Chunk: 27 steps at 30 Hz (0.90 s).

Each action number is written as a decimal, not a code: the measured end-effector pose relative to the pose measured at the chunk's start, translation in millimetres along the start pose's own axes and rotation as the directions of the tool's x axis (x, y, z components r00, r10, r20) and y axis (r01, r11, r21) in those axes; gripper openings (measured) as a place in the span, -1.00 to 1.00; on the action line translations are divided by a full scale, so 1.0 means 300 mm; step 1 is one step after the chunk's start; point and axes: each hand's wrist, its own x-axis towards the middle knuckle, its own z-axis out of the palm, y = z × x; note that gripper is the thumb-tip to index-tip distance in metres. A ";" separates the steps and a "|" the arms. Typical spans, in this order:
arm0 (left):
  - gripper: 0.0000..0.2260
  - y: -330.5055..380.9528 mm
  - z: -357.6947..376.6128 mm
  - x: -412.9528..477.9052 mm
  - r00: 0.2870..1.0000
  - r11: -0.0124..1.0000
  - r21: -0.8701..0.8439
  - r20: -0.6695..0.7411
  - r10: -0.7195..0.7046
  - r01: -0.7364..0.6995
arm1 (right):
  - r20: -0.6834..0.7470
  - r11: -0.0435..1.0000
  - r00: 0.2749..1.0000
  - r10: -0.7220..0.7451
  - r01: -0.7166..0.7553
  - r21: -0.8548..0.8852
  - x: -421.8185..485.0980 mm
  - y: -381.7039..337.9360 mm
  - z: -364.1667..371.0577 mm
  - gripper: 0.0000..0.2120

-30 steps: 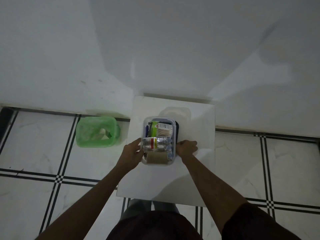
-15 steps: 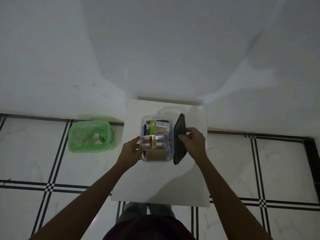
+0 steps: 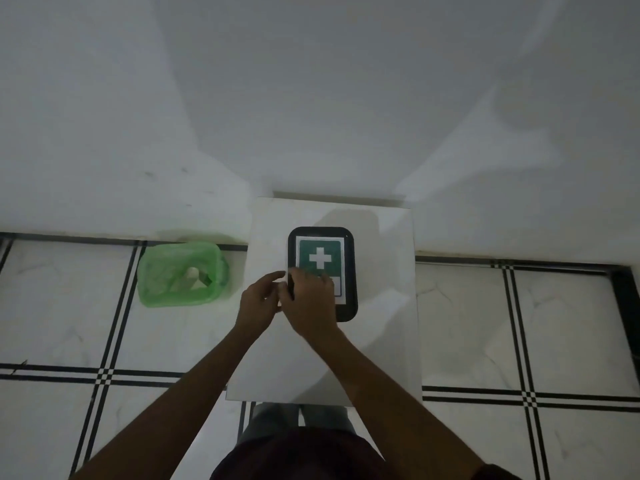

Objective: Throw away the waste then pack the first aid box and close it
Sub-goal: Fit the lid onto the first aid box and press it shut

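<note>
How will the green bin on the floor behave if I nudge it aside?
The green bin looks like thin plastic with a loose liner, so probably light and easily slid on the glossy tiled floor. It seems to hold only scraps, so a high push might tip it.

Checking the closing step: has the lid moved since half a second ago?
Yes. The lid was on edge at the box's right side; it now lies flat over the box, leftward, toward the green bin.

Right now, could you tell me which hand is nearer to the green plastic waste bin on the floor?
Left. The left hand is at the lid's left edge, on the side toward the green plastic waste bin; the right hand rests on the lid, farther away.
</note>
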 end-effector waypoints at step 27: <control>-0.78 0.029 0.088 -0.072 0.925 0.975 0.172 -0.329 0.193 -0.142 | -0.147 0.923 0.912 0.383 -0.375 0.081 -0.017 0.279 -0.039 -0.74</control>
